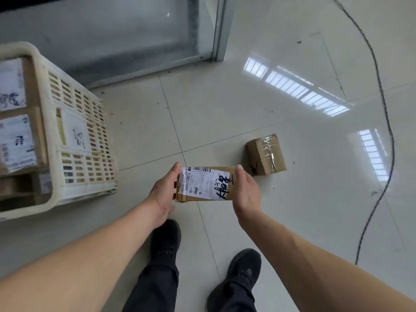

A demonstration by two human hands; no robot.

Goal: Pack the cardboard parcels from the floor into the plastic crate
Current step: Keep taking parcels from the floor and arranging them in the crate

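A flat cardboard parcel (206, 184) with a white shipping label and black handwriting is held above the floor between both hands. My left hand (165, 192) grips its left end and my right hand (246, 193) grips its right end. A smaller taped cardboard parcel (265, 155) lies on the floor tiles just beyond my right hand. The cream plastic crate (74, 136) with slotted walls stands at the left, and several labelled parcels (16, 143) lie inside it.
A black cable (386, 136) snakes across the floor on the right. A grey metal-framed panel (221, 28) stands at the back. My two black shoes (165, 242) are on the tiles below the held parcel.
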